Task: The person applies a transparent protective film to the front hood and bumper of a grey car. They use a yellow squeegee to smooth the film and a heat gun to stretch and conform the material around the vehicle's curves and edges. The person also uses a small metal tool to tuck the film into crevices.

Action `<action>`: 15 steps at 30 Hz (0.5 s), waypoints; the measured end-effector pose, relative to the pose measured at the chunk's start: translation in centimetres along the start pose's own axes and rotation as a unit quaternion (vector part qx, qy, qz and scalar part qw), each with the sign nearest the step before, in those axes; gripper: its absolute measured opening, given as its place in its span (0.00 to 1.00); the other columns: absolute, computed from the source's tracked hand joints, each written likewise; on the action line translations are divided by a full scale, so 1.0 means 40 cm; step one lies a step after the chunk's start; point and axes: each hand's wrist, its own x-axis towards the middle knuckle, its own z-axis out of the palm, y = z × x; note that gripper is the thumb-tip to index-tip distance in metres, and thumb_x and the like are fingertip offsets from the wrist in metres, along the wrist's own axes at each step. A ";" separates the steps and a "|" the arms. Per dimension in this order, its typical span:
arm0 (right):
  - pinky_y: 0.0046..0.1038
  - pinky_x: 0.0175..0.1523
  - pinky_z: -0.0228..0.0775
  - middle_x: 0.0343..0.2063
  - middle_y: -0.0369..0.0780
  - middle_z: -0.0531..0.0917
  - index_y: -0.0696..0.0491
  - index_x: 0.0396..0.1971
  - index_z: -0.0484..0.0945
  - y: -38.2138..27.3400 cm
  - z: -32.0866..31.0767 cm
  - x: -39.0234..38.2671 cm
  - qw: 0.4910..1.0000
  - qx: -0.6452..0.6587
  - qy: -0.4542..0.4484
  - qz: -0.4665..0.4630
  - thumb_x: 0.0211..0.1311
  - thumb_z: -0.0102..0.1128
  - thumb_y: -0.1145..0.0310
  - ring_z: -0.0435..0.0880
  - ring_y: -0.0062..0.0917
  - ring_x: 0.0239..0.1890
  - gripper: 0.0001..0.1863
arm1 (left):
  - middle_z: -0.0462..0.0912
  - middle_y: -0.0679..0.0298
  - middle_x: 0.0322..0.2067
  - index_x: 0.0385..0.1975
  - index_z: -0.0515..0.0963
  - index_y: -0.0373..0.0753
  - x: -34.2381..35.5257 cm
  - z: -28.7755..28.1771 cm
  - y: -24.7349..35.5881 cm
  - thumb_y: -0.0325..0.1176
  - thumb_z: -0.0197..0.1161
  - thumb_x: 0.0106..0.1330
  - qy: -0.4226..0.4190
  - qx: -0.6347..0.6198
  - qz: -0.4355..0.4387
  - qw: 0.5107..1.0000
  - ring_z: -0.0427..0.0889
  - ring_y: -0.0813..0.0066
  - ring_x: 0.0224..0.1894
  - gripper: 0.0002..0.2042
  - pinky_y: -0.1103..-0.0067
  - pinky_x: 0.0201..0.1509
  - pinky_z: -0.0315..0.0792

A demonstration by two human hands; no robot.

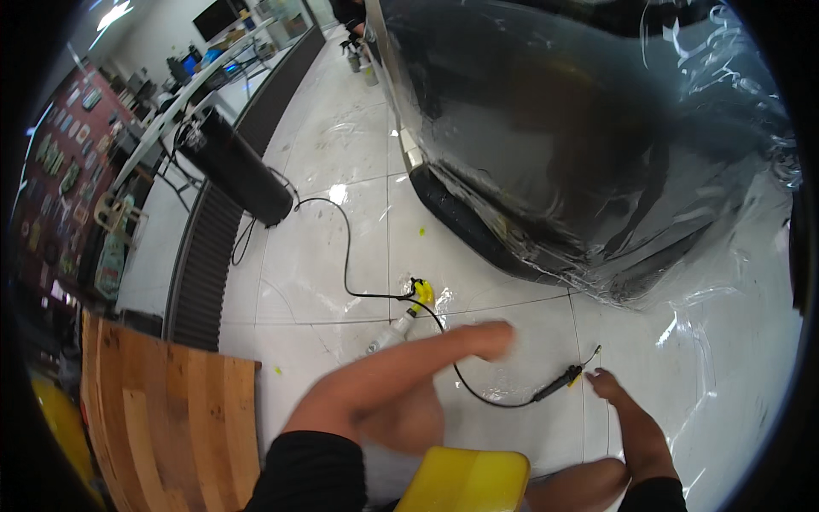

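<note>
My left hand [493,341] hangs over the floor tiles, smeared by motion, so its fingers are hard to make out. Close to the nozzle end of a spray wand with a black handle [559,384], my right hand [604,386] reaches in with its fingers partly apart. The wand lies on the floor, joined to a thin black hose [348,247]. That hose runs to a black cylindrical tank [235,166]. Left of my left hand, a spray bottle with a yellow head [422,293] lies tipped over, partly behind my forearm.
Ahead stands a dark vehicle's end [554,128] covered in loose clear film, its lower edge near the floor. A wooden plank surface [171,410] is at lower left. A yellow seat [469,478] shows between my legs. Another person [348,12] is at the back beside bottles.
</note>
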 end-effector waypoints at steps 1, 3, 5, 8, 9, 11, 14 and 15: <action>0.35 0.40 0.74 0.42 0.42 0.80 0.52 0.61 0.68 -0.199 -0.049 -0.021 0.947 0.300 -0.055 0.102 0.68 0.54 0.51 0.80 0.29 0.37 0.28 | 0.83 0.45 0.31 0.22 0.82 0.32 -0.249 0.116 -0.086 0.33 0.59 0.58 -0.004 -0.009 -0.187 0.982 0.83 0.52 0.38 0.11 0.60 0.45 0.76; 0.29 0.42 0.71 0.46 0.38 0.76 0.49 0.64 0.63 -0.444 -0.320 -0.235 0.751 0.600 0.119 0.248 0.71 0.51 0.55 0.75 0.23 0.40 0.26 | 0.84 0.45 0.34 0.27 0.84 0.34 -0.565 0.122 -0.174 0.42 0.59 0.64 0.019 -0.044 -0.425 0.904 0.84 0.51 0.41 0.16 0.59 0.45 0.77; 0.32 0.41 0.72 0.46 0.39 0.75 0.49 0.63 0.64 -0.523 -0.305 -0.520 0.720 0.555 0.312 0.274 0.71 0.48 0.45 0.76 0.25 0.42 0.29 | 0.85 0.46 0.35 0.32 0.84 0.32 -0.705 0.107 -0.278 0.49 0.55 0.68 0.109 -0.110 -0.526 0.837 0.84 0.48 0.42 0.22 0.60 0.49 0.76; 0.34 0.40 0.73 0.58 0.44 0.74 0.54 0.66 0.60 -0.535 0.291 -0.898 0.690 0.526 0.246 0.432 0.74 0.45 0.56 0.79 0.31 0.45 0.27 | 0.83 0.40 0.38 0.31 0.83 0.29 -0.723 0.207 -0.445 0.50 0.57 0.65 0.150 -0.174 -0.471 0.852 0.82 0.44 0.45 0.24 0.58 0.51 0.74; 0.35 0.39 0.73 0.58 0.46 0.75 0.55 0.66 0.60 -0.750 0.264 -0.868 0.777 0.429 0.216 0.408 0.74 0.45 0.57 0.80 0.33 0.45 0.27 | 0.83 0.40 0.38 0.30 0.83 0.29 -0.761 0.279 -0.450 0.50 0.57 0.65 0.178 -0.170 -0.469 0.848 0.81 0.43 0.45 0.24 0.58 0.52 0.74; 0.39 0.39 0.73 0.57 0.49 0.75 0.57 0.65 0.61 -1.053 0.110 -0.706 0.913 0.168 0.327 0.177 0.73 0.46 0.60 0.81 0.39 0.44 0.26 | 0.83 0.42 0.37 0.30 0.83 0.31 -0.796 0.393 -0.498 0.49 0.56 0.64 0.185 -0.143 -0.438 0.868 0.81 0.43 0.44 0.23 0.58 0.52 0.73; 0.43 0.41 0.71 0.49 0.51 0.79 0.60 0.60 0.66 -1.107 0.027 -0.653 0.911 0.177 0.261 0.265 0.73 0.48 0.62 0.81 0.46 0.43 0.22 | 0.83 0.45 0.40 0.36 0.82 0.33 -0.649 0.311 -0.420 0.45 0.55 0.65 0.212 -0.245 -0.379 0.867 0.80 0.44 0.46 0.19 0.59 0.52 0.74; 0.43 0.43 0.71 0.46 0.52 0.81 0.60 0.57 0.68 -1.101 0.028 -0.668 0.903 0.198 0.222 0.310 0.73 0.48 0.62 0.81 0.47 0.43 0.21 | 0.83 0.44 0.41 0.37 0.82 0.33 -0.620 0.284 -0.382 0.42 0.56 0.65 0.230 -0.280 -0.363 0.859 0.80 0.46 0.47 0.17 0.61 0.53 0.74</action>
